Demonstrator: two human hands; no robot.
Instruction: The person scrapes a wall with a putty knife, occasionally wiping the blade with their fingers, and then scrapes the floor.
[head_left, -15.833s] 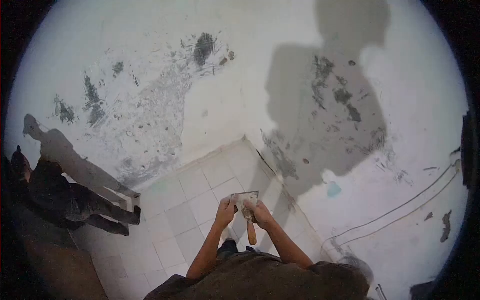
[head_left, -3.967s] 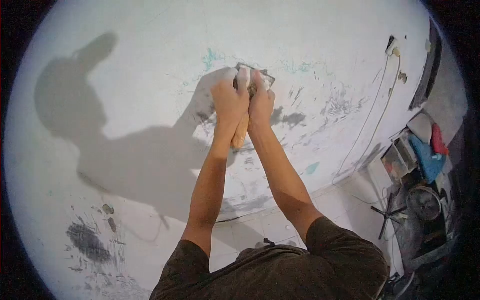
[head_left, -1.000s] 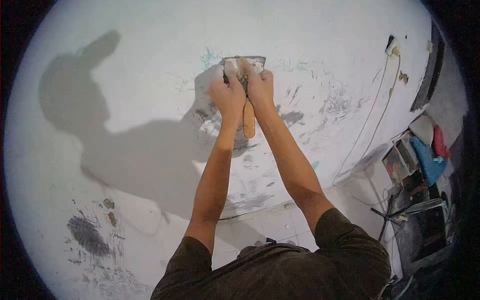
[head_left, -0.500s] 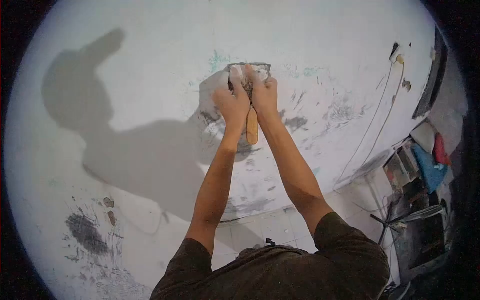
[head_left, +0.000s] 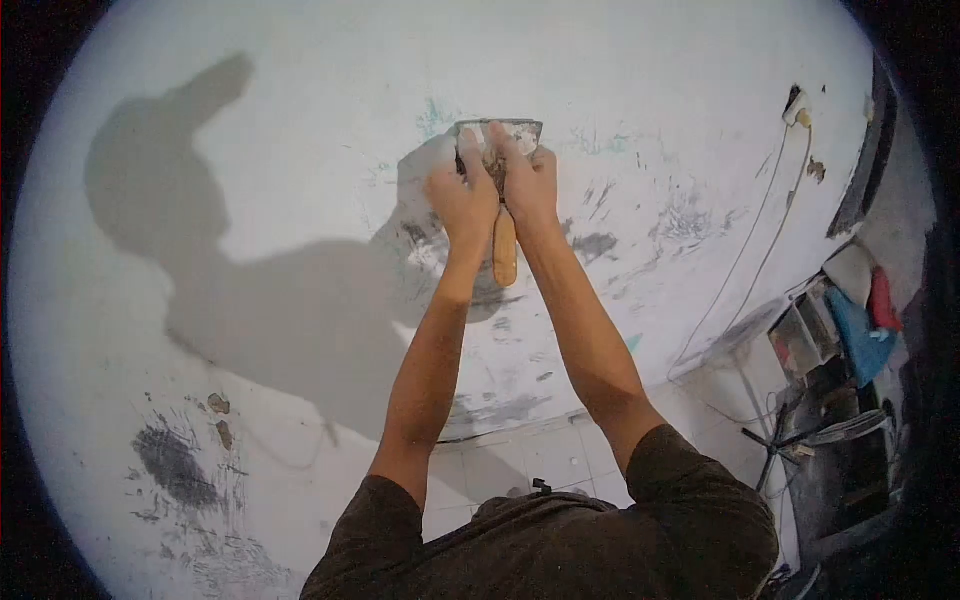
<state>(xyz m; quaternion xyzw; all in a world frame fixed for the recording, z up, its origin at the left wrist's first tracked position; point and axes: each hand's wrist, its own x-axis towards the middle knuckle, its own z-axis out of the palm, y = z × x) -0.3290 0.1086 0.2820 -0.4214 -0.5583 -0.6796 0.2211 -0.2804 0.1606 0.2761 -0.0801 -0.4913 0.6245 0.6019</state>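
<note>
Both hands hold a broad-bladed scraper flat against a white wall. Its wooden handle points down between my wrists, and whitish and brown residue marks the blade. My left hand grips the blade's left side, thumb up along its face. On the other side, my right hand is closed round the blade with its thumb also laid on the face. Most of the fingertips are hidden behind the blade. Faint green patches and dark scuffs show on the wall around the tool.
My shadow falls across the wall to the left. A cable hangs from a wall opening at right. Below it are a cluttered shelf, a blue cloth and a red item. Pale floor tiles lie below the wall.
Both hands and the scraper have shifted very slightly up the wall. The grip on the blade looks the same.
</note>
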